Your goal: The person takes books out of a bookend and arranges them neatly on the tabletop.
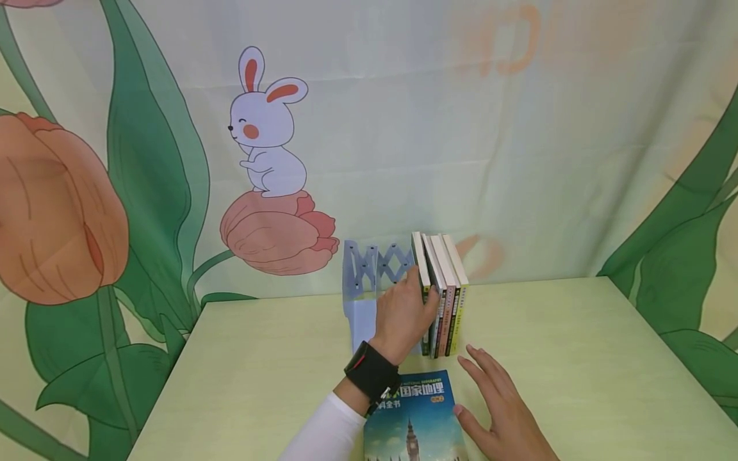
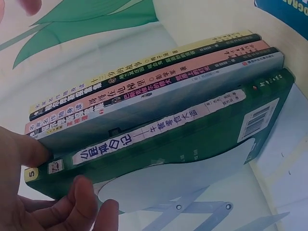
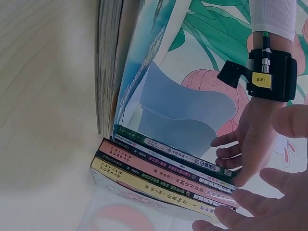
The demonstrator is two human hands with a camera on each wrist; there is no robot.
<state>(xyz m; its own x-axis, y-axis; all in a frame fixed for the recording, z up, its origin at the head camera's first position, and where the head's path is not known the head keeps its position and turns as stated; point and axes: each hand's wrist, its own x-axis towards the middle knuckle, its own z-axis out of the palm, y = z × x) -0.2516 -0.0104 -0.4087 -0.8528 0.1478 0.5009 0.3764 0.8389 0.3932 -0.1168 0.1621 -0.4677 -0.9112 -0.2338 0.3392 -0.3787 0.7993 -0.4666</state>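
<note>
One blue book (image 1: 426, 426) lies flat on the table (image 1: 259, 378); beside it my right hand (image 1: 504, 410) is empty, fingers spread. Beyond, my left hand (image 1: 403, 317) pinches the green book (image 2: 163, 139), leftmost of the upright books (image 1: 451, 307), a pale blue rack (image 1: 362, 320) showing alongside. A rabbit-printed backdrop (image 1: 369, 128) rises behind.

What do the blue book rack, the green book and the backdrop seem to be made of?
Blue book rack: painted metal or perhaps plastic, smooth; thin panels and crossed strips with rivet-like joints.
Green book: paper and card, smooth-looking cover; printed spine, pale page edges.
Backdrop: likely printed fabric, matte; soft creases.
</note>
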